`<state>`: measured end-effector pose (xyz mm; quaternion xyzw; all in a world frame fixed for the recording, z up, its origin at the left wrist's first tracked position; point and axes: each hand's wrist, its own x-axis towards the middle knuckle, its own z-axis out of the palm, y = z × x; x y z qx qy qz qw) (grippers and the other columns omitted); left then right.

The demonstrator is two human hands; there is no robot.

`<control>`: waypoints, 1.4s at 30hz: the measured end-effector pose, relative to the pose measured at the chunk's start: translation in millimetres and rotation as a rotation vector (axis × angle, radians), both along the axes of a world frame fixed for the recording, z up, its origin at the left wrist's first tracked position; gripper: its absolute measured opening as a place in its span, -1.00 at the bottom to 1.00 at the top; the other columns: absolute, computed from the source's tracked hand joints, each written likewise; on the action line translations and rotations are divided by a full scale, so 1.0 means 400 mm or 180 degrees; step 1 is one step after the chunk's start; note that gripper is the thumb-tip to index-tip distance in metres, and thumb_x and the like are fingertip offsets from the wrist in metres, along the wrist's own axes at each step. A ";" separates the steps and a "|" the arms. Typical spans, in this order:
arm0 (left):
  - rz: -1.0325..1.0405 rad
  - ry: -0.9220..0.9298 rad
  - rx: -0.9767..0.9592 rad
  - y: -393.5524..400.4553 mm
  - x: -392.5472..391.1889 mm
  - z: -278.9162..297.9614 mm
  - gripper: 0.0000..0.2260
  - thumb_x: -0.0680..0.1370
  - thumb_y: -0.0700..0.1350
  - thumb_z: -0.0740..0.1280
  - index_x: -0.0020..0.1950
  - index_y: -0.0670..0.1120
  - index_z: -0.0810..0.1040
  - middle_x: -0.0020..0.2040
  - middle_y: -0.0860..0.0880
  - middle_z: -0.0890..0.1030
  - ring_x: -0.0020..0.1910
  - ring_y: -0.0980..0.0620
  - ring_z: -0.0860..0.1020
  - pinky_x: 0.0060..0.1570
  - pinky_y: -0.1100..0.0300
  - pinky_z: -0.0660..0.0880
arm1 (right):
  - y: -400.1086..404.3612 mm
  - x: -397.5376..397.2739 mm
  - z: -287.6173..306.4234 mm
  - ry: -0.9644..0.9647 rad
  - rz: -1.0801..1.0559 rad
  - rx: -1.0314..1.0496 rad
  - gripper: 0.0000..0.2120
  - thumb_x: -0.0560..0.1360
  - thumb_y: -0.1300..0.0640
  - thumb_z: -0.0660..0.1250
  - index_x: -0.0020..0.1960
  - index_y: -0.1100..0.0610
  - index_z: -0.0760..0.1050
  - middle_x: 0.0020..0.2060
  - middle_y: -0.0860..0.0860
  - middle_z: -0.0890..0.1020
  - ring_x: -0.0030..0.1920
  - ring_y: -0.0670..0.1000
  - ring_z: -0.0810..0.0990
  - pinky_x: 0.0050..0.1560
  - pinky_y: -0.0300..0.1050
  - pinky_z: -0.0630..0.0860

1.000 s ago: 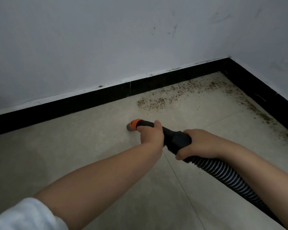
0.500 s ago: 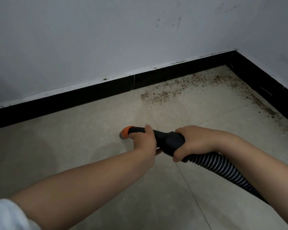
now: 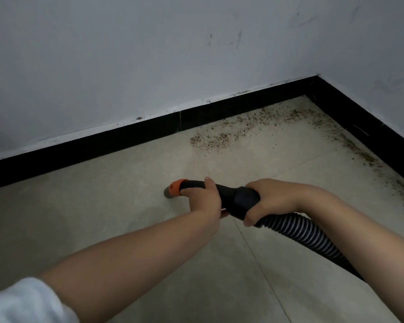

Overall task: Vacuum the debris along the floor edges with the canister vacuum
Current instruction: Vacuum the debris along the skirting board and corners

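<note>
1. Head view: the person's left hand (image 3: pixel 204 198) wraps round the front of the black vacuum handle (image 3: pixel 233 198), its fingers curled over the tube just behind the orange collar (image 3: pixel 176 186).
2. Head view: the right hand (image 3: pixel 272 200) grips the thicker rear end of the same handle, fingers curled underneath, where the ribbed hose (image 3: pixel 306 234) joins it.
3. Head view: the hose runs from the right hand down to the right, passing under the right forearm toward the lower right of the frame.
4. Head view: the grey nozzle tip (image 3: pixel 169 193) points left and down, at or just above the floor (image 3: pixel 79 206); whether it touches cannot be told.
5. Head view: the nozzle sits on a bare stretch of pale tile, well apart from the black baseboard (image 3: pixel 103 145) of the back wall.
6. Head view: brownish debris (image 3: pixel 222 136) lies scattered along the foot of the back baseboard to the right of the nozzle, and reaches into the corner.
7. Head view: a darker band of debris follows the right-hand baseboard (image 3: pixel 371 127) from the corner toward the frame's right edge.
8. Head view: the white wall (image 3: pixel 149 54) above the baseboards carries a few dark scuff marks.
9. Head view: a white sleeve (image 3: pixel 21 301) covers the left upper arm at the lower left.
</note>
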<state>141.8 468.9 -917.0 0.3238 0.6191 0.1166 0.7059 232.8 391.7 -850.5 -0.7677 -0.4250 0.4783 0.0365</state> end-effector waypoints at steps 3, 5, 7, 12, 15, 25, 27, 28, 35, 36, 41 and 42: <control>-0.0060 0.0070 0.0247 0.043 -0.042 -0.015 -0.49 0.63 0.02 0.11 0.50 -0.13 0.04 0.23 -0.20 0.47 -0.06 -0.11 0.51 -0.17 0.02 0.53 | 0.039 -0.039 -0.029 -0.0048 0.0109 0.0110 -0.73 0.34 0.02 0.48 -0.15 -0.02 0.39 -0.21 -0.08 0.54 -0.24 -0.10 0.54 -0.26 -0.26 0.48; -0.0021 0.0102 0.0322 0.071 -0.055 -0.023 -0.48 0.63 0.03 0.11 0.51 -0.11 0.01 0.27 -0.20 0.45 0.01 -0.13 0.51 0.00 -0.02 0.53 | 0.068 -0.052 -0.041 -0.0113 0.0200 0.0175 -0.71 0.33 0.00 0.48 -0.15 -0.01 0.36 -0.21 -0.09 0.51 -0.25 -0.12 0.51 -0.30 -0.27 0.44; 0.0041 0.0109 0.0369 0.099 -0.050 -0.028 -0.48 0.62 0.04 0.11 0.50 -0.11 0.02 0.29 -0.20 0.44 0.15 -0.19 0.49 0.17 -0.10 0.48 | 0.096 -0.051 -0.038 -0.0188 0.0267 0.0198 -0.71 0.33 -0.01 0.48 -0.18 -0.02 0.35 -0.21 -0.08 0.51 -0.26 -0.11 0.51 -0.31 -0.27 0.42; -0.0041 -0.0158 0.0318 0.143 0.016 -0.018 -0.57 0.62 0.02 0.12 0.41 -0.17 0.22 0.27 -0.20 0.46 0.19 -0.21 0.49 0.12 -0.05 0.50 | 0.130 -0.009 0.002 -0.0352 0.0067 0.0191 -0.74 0.31 0.03 0.49 -0.17 0.00 0.40 -0.24 -0.05 0.56 -0.28 -0.09 0.56 -0.32 -0.26 0.47; -0.0230 -0.0272 0.0080 0.133 0.063 -0.012 -0.57 0.61 0.05 0.13 0.39 -0.17 0.23 0.25 -0.21 0.46 0.21 -0.20 0.47 0.22 -0.11 0.44 | 0.110 0.022 0.013 -0.0506 -0.0027 0.0079 -0.73 0.31 0.01 0.48 -0.16 0.01 0.41 -0.21 -0.03 0.57 -0.24 -0.06 0.57 -0.27 -0.23 0.51; -0.1094 -0.0090 0.0465 0.074 0.147 -0.039 -0.43 0.63 0.05 0.08 0.54 -0.11 -0.07 0.35 -0.19 0.38 0.25 -0.19 0.44 0.22 -0.07 0.46 | -0.001 0.050 -0.047 -0.0534 -0.0748 0.0251 -0.72 0.31 0.01 0.48 -0.16 0.00 0.38 -0.22 -0.08 0.54 -0.27 -0.14 0.53 -0.34 -0.32 0.42; -0.1193 0.0038 0.0687 0.086 0.141 -0.045 -0.42 0.63 0.05 0.07 0.54 -0.12 -0.10 0.37 -0.19 0.36 0.27 -0.20 0.43 0.24 -0.07 0.44 | 0.006 0.041 -0.068 -0.0566 -0.0801 0.0384 -0.71 0.31 0.03 0.48 -0.19 0.01 0.35 -0.25 -0.09 0.52 -0.30 -0.16 0.50 -0.38 -0.33 0.39; -0.1182 0.0076 0.0759 0.093 0.137 -0.046 -0.42 0.63 0.04 0.07 0.55 -0.11 -0.11 0.37 -0.19 0.36 0.27 -0.20 0.43 0.24 -0.06 0.44 | 0.013 0.037 -0.076 -0.0550 -0.0816 0.0437 -0.71 0.31 0.03 0.48 -0.20 0.01 0.35 -0.25 -0.09 0.51 -0.31 -0.16 0.49 -0.38 -0.33 0.39; -0.1311 0.0120 0.0895 0.124 0.118 -0.053 -0.44 0.64 0.00 0.08 0.54 -0.12 -0.09 0.39 -0.20 0.34 0.26 -0.20 0.44 0.08 0.02 0.49 | 0.025 0.018 -0.102 -0.0301 -0.0953 0.0550 -0.67 0.31 0.02 0.47 -0.09 0.05 0.36 -0.21 -0.07 0.51 -0.29 -0.14 0.50 -0.34 -0.29 0.44; -0.1389 0.0162 0.0898 0.121 0.122 -0.056 -0.45 0.64 -0.01 0.08 0.54 -0.13 -0.08 0.40 -0.20 0.32 0.27 -0.20 0.43 0.11 0.02 0.48 | 0.014 0.015 -0.103 -0.0301 -0.0980 0.0526 -0.66 0.31 0.01 0.47 -0.08 0.05 0.36 -0.21 -0.08 0.50 -0.28 -0.14 0.49 -0.35 -0.29 0.43; -0.1551 0.0102 0.0790 0.074 0.162 -0.062 -0.40 0.64 -0.04 0.09 0.54 -0.12 -0.20 0.42 -0.18 0.28 0.31 -0.21 0.39 0.25 -0.08 0.42 | -0.053 0.041 -0.134 -0.0332 -0.1181 0.0472 -0.60 0.31 0.01 0.48 0.02 0.08 0.37 -0.13 -0.04 0.52 -0.21 -0.10 0.51 -0.27 -0.23 0.47; -0.1542 0.0068 0.0772 0.064 0.173 -0.063 -0.39 0.64 -0.05 0.08 0.53 -0.11 -0.25 0.43 -0.18 0.28 0.31 -0.20 0.39 0.24 -0.06 0.43 | -0.065 0.052 -0.140 -0.0304 -0.1236 0.0481 -0.60 0.31 0.02 0.49 0.03 0.08 0.38 -0.11 -0.03 0.53 -0.20 -0.10 0.52 -0.28 -0.25 0.46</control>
